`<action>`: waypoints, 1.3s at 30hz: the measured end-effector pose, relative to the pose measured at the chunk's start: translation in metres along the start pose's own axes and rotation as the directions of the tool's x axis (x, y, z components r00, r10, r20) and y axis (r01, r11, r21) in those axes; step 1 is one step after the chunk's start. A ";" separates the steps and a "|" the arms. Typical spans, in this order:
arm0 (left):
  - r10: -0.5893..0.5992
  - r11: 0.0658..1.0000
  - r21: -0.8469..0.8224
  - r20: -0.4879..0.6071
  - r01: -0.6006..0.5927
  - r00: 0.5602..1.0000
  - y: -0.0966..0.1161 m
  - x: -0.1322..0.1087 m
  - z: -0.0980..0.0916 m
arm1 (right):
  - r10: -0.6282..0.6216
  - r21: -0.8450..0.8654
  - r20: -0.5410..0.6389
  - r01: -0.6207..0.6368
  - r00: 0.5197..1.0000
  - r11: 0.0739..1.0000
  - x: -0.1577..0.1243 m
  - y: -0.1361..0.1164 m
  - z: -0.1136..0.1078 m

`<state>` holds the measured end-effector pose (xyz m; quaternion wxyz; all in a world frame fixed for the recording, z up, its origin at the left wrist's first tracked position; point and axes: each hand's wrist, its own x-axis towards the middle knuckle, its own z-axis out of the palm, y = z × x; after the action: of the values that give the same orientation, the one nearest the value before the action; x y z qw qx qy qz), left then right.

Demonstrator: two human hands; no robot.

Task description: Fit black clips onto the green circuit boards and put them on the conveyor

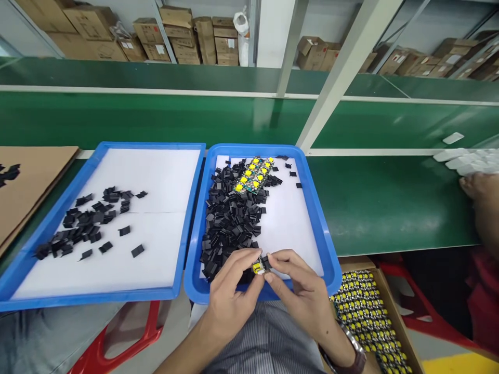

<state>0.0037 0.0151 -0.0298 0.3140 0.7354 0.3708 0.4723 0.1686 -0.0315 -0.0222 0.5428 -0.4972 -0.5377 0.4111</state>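
My left hand [236,283] pinches a small circuit board [258,267] with a yellow part on it, just above the near edge of a blue tray [333,270]. At the board's right side, my right hand [302,285] grips a small black piece [266,263] against it. Whether the piece is seated on the board cannot be made out. Under and beyond my hands, a heap of black pieces [232,218] covers the tray's left half. A panel of joined boards with yellow parts [255,175] rests on the heap's far end.
Left of my tray, another blue tray [156,293] holds scattered black pieces [88,223]. A cardboard box [397,317] of yellow-dotted board panels stands low at the right. At the right edge, another person's hand [477,184] is near white items [473,158]. A slanted white post [343,67] rises beyond.
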 end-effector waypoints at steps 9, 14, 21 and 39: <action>0.010 1.000 0.011 -0.064 -0.010 0.998 0.000 -0.004 0.000 | 0.014 0.022 -0.013 -0.013 1.000 1.000 0.002 -0.004 0.011; 0.029 0.998 0.058 -0.076 -0.025 0.997 -0.001 -0.005 -0.001 | -0.008 -0.001 -0.034 0.008 0.999 1.000 0.002 -0.004 0.013; 0.083 0.990 0.122 -0.079 -0.073 0.993 -0.002 -0.007 0.003 | 0.021 -0.018 -0.049 -0.022 0.999 1.000 -0.003 0.004 0.014; 0.053 0.993 0.112 -0.033 -0.049 0.998 -0.002 -0.007 -0.004 | 0.042 0.081 0.035 -0.044 0.999 0.996 0.004 0.005 0.008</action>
<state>-0.0022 0.0109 -0.0328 0.2539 0.7523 0.3832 0.4719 0.1612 -0.0263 -0.0266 0.5447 -0.4794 -0.5186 0.4523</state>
